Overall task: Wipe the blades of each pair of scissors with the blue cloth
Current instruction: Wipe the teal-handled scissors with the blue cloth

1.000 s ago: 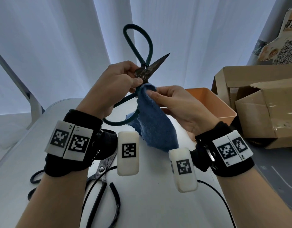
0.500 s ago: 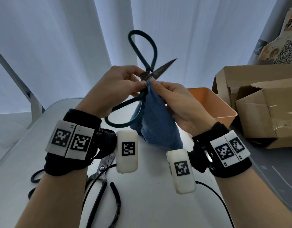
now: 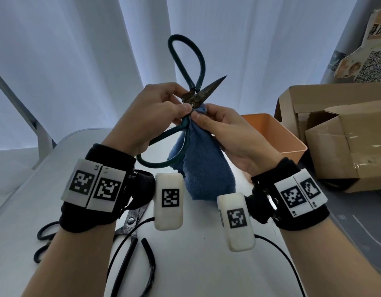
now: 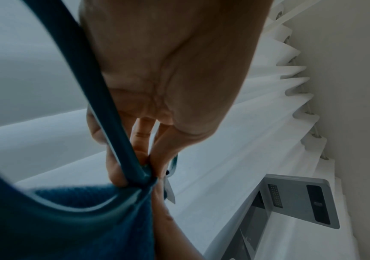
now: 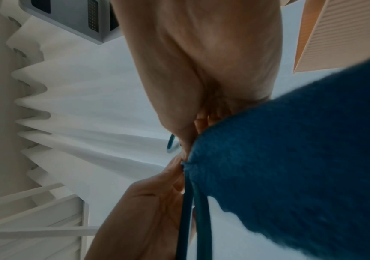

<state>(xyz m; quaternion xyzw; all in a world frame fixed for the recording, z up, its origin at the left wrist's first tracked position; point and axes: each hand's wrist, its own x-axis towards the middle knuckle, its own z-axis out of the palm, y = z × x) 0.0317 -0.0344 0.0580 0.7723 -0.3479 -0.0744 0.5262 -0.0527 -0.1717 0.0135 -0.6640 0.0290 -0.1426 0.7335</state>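
— White curtains [image 3: 78,61] hang behind everything in the head view, and a pale tabletop [image 3: 206,264] runs below. What's on it?

— At 7 o'clock a second pair of scissors [image 3: 129,224] lies flat with dark handles, partly hidden by the left wrist. At 3 o'clock sits an orange bin [image 3: 277,136], with a cardboard box [image 3: 346,142] just beside it.

— And the hands?

— Both are raised over the tabletop near the middle. The left hand [image 3: 151,116] pinches the green-handled scissors [image 3: 191,82] at the pivot, thumb and fingers curled round it. The blades stand apart; one blade points to 2 o'clock, one handle loop to 12 and the other to 7. The right hand [image 3: 226,136] pinches the blue cloth [image 3: 206,168] against the scissors just below the pivot, and the rest of the cloth hangs toward 6 o'clock.

— The left wrist view?

— The left hand [image 4: 168,70] fills the top, its fingers [image 4: 142,133] curled at the scissors [image 4: 104,105] where the green handle meets the pivot. The cloth [image 4: 68,228] is at 7 o'clock, touching the handle. A blade tip shows just past the fingers.

— The right wrist view?

— The right hand [image 5: 213,61] comes from 12 o'clock, its fingertips gripping the cloth [image 5: 290,158], which spreads to 4 o'clock. The left hand [image 5: 148,211] is at 7 o'clock, touching the two green scissors [image 5: 201,219] handle bars.
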